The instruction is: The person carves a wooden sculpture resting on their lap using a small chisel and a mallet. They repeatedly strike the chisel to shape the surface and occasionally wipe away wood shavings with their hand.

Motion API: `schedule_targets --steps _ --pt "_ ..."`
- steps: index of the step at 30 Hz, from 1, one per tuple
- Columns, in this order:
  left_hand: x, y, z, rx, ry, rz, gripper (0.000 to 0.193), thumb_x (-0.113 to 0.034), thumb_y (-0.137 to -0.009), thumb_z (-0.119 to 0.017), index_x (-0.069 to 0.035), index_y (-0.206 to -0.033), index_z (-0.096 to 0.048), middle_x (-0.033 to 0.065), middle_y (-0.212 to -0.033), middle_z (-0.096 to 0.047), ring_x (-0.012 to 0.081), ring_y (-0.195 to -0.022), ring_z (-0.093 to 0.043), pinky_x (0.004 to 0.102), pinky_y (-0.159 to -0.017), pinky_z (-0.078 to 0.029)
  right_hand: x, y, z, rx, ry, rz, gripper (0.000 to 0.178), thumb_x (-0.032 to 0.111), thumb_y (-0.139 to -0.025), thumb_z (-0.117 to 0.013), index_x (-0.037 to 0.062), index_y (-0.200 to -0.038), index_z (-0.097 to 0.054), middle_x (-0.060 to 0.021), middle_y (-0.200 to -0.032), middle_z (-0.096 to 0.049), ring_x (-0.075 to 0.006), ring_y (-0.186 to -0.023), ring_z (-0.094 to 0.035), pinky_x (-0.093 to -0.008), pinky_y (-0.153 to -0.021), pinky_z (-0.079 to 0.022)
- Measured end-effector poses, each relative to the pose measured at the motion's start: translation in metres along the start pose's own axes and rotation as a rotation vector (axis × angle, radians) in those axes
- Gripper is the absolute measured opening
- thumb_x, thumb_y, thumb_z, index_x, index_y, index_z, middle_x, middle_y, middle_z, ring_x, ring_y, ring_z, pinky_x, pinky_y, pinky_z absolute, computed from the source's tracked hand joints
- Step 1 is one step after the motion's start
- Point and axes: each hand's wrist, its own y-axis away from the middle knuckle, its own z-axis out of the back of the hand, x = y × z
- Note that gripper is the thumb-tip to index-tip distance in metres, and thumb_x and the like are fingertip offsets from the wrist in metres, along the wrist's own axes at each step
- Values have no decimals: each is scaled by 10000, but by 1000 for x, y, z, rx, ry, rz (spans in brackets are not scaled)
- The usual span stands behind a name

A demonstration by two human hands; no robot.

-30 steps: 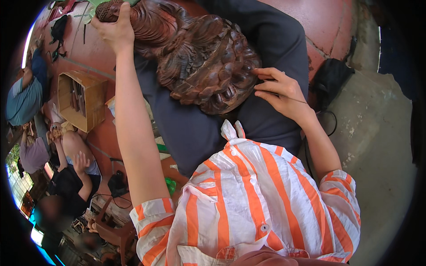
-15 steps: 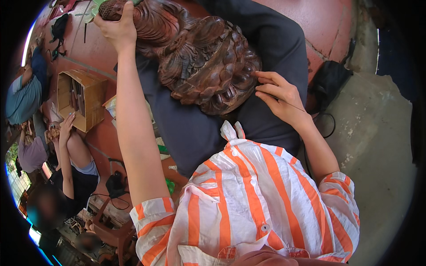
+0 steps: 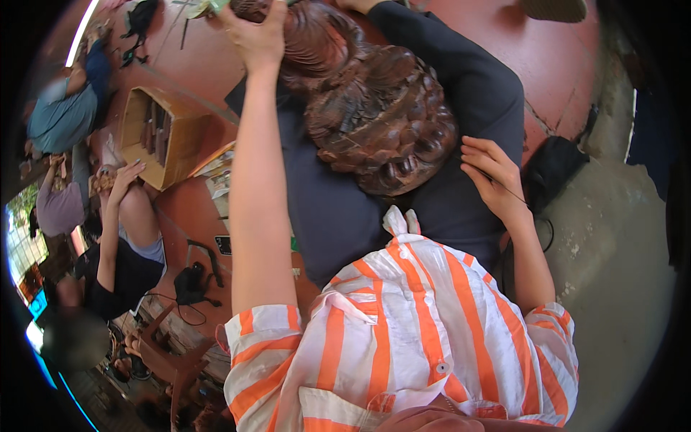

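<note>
Across my lap lies a dark brown carved wooden statue, a seated figure with folded robes and a petalled base pointing toward my right. Its head end is at the top edge of the picture, partly cut off. My left hand, arm stretched out, grips the statue near its head. Just beside the petalled base, my right hand is closed with the fingers bent together. A thin dark rod runs from those fingers back along the wrist; its tip is hidden, so its kind is unclear.
At left stands an open cardboard box with brown pieces inside. Several people sit beyond it, one hand near the box. A phone and a black cabled item lie on the tiles. A black bag is at right.
My right hand has drawn slightly away from the statue's base, which its fingertips met before. The whole view has shifted, and a shoe sole now shows at top right. My left hand keeps its grip.
</note>
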Motion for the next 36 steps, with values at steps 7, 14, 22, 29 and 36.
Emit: schedule_targets --steps 7,14,22,29,36 --pt "-8 2 -6 -63 -9 -59 938 -354 -774 -759 47 -1457 -256 308 -1288 -507 402 -1199 -512 433 -1035 -391 5 -7 -3 132 210 76 191 98 -738 -776 27 -903 -710 -151 -1174 -644 -286 -976 -665 -348 -818 -527" --pt "-9 1 -1 6 111 -17 853 -375 -708 -807 66 -1297 -375 237 -1169 -553 346 -1064 -573 421 -940 -446 -1 -13 -4 158 225 233 181 94 -752 -763 28 -909 -701 -153 -1154 -657 -318 -991 -655 -359 -835 -523" --pt "-18 0 -3 33 111 29 868 -418 -719 -787 45 -1323 -369 237 -1214 -542 364 -1114 -555 431 -971 -428 -9 -21 9 216 73 73 154 80 -756 -757 13 -884 -701 -127 -1143 -661 -290 -913 -664 -360 -790 -515" --pt "-25 1 10 12 113 -7 957 -567 -731 -725 24 -1380 -342 267 -1304 -481 409 -1244 -448 498 -1055 -335 -8 -21 1 167 -24 63 126 -50 -789 -680 -29 -913 -665 -159 -1119 -661 -290 -964 -664 -323 -835 -512" --pt "-28 3 3 -91 32 38 702 -298 -658 -760 33 -1194 -449 254 -1072 -551 432 -1056 -529 467 -933 -425 -13 -19 -4 105 -112 38 94 -50 -855 -613 -69 -942 -643 -188 -1148 -637 -295 -1042 -640 -349 -917 -486"
